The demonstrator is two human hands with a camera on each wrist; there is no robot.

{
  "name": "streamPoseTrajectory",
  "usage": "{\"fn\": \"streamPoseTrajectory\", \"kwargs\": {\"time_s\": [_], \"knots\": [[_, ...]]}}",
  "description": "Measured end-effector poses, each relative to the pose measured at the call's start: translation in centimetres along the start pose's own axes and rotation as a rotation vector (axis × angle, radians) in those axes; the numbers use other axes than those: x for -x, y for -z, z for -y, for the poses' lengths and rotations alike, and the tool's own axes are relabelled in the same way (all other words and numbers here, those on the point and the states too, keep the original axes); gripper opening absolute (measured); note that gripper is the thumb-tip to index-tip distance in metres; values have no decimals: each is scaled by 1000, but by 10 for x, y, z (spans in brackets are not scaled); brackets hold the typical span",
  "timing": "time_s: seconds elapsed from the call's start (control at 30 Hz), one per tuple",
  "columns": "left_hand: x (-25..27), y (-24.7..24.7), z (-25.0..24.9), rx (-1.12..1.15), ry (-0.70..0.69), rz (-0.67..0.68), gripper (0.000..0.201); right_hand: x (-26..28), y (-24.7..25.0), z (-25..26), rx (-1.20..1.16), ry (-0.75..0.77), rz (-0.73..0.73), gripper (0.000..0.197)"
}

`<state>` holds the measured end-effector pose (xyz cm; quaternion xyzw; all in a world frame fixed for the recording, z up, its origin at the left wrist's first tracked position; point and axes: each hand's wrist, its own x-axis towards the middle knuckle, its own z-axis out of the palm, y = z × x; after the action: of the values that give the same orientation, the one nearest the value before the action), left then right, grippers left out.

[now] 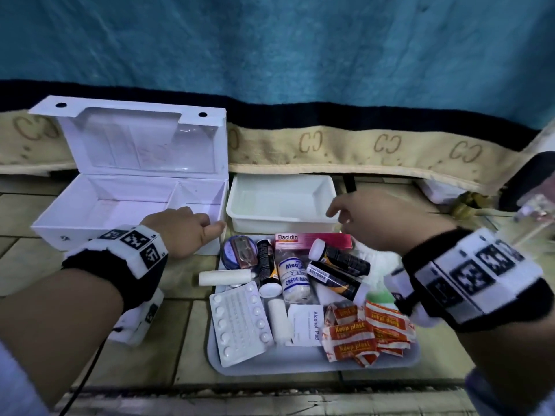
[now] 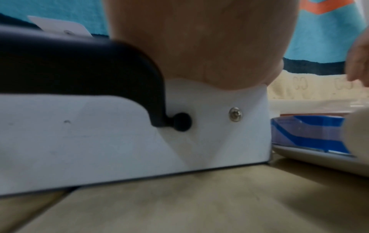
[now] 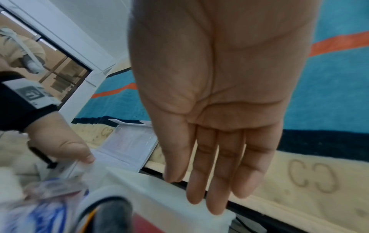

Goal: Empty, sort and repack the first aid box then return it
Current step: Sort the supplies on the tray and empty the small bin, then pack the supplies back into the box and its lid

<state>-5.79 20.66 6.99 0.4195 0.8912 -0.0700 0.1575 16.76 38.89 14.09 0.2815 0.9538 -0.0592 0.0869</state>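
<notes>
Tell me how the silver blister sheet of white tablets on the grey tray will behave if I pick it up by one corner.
The silver blister sheet of white tablets is thin and flat, so it is probably light and may flex. It overhangs the grey tray edge slightly, which should help fingers get under it. The foil looks smooth, perhaps slippery.

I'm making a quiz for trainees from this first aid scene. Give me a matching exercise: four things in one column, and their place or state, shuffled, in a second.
Things:
1. first aid box
2. white tub
3. plasters
4. left hand

Places or states:
A. near right corner of the tray
B. rests on the box's front right edge
C. lid up, nothing inside
D. behind the tray, right of the box

Pairs: 1-C, 2-D, 3-A, 4-B
</notes>
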Motion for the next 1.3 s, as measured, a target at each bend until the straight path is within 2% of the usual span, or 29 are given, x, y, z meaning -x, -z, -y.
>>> {"fn": "streamPoseTrajectory", "kwargs": {"time_s": [0.13, 0.2, 0.3, 0.43, 0.5, 0.63, 0.73, 0.83, 0.93, 1.1, 1.2, 1.3], "knots": [[4, -3, -2, -8, 9, -64, 49, 35, -14, -5, 1, -53, 31, 21], [5, -2, -4, -25, 25, -126, 44, 44, -22, -4, 5, -75, 67, 24], [9, -1, -5, 65, 37, -232, 39, 46, -34, -4, 11, -98, 50, 34], [20, -3, -21, 150, -13, -521, 44, 45, -41, -3, 35, -92, 33, 37], [30, 2, -44, 195, -97, -588, 42, 45, -42, -1, 75, -84, 56, 42], [50, 8, -94, 190, -369, -522, 31, 48, -39, -2, 45, -69, 53, 44], [59, 10, -126, 151, -562, -390, 24, 52, -31, -16, -24, -107, -15, 36], [58, 9, -151, 78, -675, -257, 32, 58, -25, -38, -115, -171, -86, 25], [54, 6, -168, -82, -717, -184, 45, 65, -26, -52, -189, -208, -114, 19], [49, 5, -186, -276, -743, -98, 41, 71, -36, -59, -302, -201, -135, 21], [47, 4, -187, -251, -739, -103, 36, 70, -37, -61, -350, -194, -171, 18], [52, 10, -185, -71, -713, -125, 39, 68, -32, -65, -397, -166, -206, 7]]}}
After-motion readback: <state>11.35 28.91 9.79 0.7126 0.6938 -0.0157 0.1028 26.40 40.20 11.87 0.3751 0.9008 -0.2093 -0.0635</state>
